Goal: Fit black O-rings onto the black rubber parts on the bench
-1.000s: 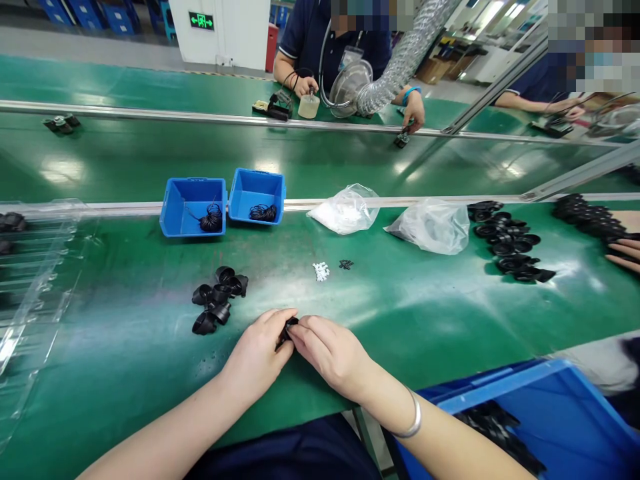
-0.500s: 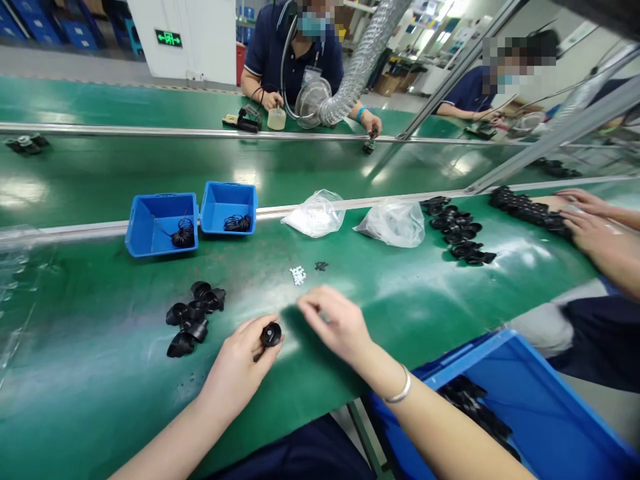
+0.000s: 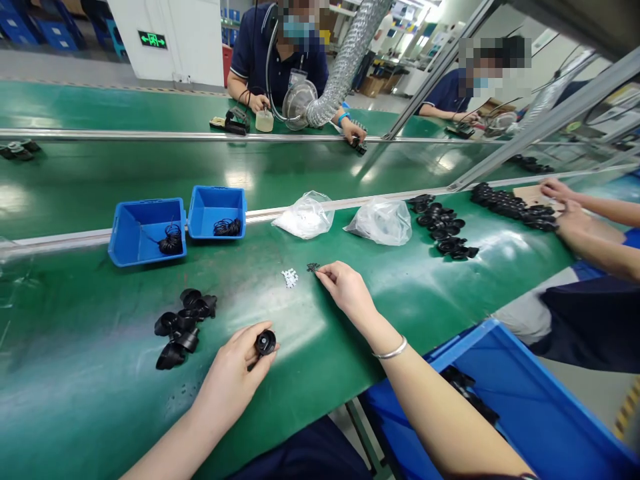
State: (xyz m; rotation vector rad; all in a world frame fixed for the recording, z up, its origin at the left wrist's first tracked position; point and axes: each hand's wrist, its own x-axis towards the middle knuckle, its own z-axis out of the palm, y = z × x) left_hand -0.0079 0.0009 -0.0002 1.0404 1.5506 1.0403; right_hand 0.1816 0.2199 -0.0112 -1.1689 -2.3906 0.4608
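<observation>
In my left hand (image 3: 239, 363) is a round black plastic cap-like part (image 3: 265, 342), gripped between thumb and fingers with its hollow end facing up toward me. A small light spot shows inside it. My right hand (image 3: 345, 288) reaches over the table, thumb and forefinger pinched at the edge of a little pile of tiny black pieces (image 3: 313, 267). Whether a piece is between those fingertips is too small to tell. Just left of that pile lie small white pieces (image 3: 289, 278). Several black curved plastic parts (image 3: 185, 327) are heaped left of my left hand.
Two blue bins (image 3: 147, 233) with black coiled cords stand along the rail. Two clear plastic bags (image 3: 307, 217) lie right of them. Rows of black parts (image 3: 440, 227) and another person's hands (image 3: 565, 207) are at right. A large blue crate (image 3: 545, 393) sits below the table edge.
My right hand has moved forward, away from the cap-like part, to the tiny black pieces. My left hand still holds the part. The whole view has shifted slightly.
</observation>
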